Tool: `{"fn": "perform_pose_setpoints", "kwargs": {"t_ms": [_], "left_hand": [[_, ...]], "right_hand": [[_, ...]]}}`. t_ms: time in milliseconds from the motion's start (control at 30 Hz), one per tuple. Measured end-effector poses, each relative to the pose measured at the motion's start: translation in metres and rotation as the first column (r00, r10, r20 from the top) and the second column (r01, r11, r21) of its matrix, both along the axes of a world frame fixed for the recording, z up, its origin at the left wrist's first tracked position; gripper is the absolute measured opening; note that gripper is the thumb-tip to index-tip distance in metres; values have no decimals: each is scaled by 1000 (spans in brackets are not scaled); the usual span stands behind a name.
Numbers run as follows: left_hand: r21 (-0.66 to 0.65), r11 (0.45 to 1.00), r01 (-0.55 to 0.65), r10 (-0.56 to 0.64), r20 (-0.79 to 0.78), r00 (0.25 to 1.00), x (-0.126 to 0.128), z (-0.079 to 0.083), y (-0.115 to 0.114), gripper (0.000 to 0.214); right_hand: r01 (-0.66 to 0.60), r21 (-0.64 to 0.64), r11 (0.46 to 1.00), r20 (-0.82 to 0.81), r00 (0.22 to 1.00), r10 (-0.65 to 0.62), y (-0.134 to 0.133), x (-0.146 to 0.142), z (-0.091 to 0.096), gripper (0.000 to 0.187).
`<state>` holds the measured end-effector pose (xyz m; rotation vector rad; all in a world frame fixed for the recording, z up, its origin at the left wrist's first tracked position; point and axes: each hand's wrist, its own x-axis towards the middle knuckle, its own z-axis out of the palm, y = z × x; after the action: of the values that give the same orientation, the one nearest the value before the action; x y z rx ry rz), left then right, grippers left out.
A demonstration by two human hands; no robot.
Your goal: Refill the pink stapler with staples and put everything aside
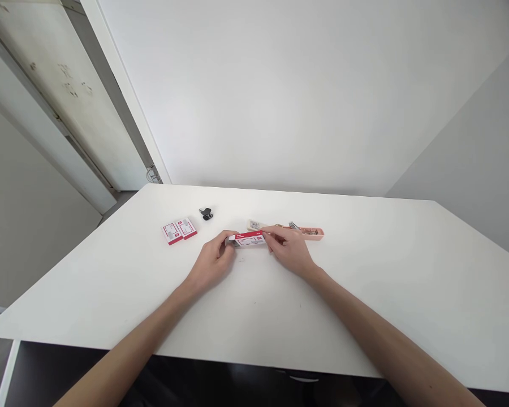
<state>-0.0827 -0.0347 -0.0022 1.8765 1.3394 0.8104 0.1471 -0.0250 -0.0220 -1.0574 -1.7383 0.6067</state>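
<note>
We hold a staple box over the tabletop (pixel 365 282).
Our left hand (pixel 212 261) and right hand (pixel 289 249) grasp the red-and-white box (pixel 248 239) by its ends.

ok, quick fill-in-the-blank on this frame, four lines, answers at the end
1. The left hand and right hand hold a red and white box between them at a ____ table.
2. Left of that box lie ____ matching boxes, side by side.
3. The small object just beyond them is ____ in colour.
4. The long pink item lies just beyond the ____ hand.

Missing words: white; two; black; right.
</note>
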Motion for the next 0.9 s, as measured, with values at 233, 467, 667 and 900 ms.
{"fn": "perform_pose_setpoints", "kwargs": {"t_ms": [233, 467, 667, 900], "left_hand": [[19, 1000, -18, 18, 23, 1000, 0, 4, 0, 32], [-28, 999, -26, 28, 87, 996, -3, 6, 4, 28], [-96, 995, -20, 33, 141, 990, -2, 9, 5, 29], [-58, 998, -14, 20, 99, 995, -4, 8, 4, 31]], "right_hand": [[-21, 28, 999, 5, 1000, 21, 0, 0, -1, 27], [11, 120, 993, 44, 999, -16, -1, -1, -3, 30], [54, 227, 972, 86, 993, -75, 0, -2, -4, 33], [66, 246, 967, 114, 989, -96, 0, -2, -4, 37]]}}
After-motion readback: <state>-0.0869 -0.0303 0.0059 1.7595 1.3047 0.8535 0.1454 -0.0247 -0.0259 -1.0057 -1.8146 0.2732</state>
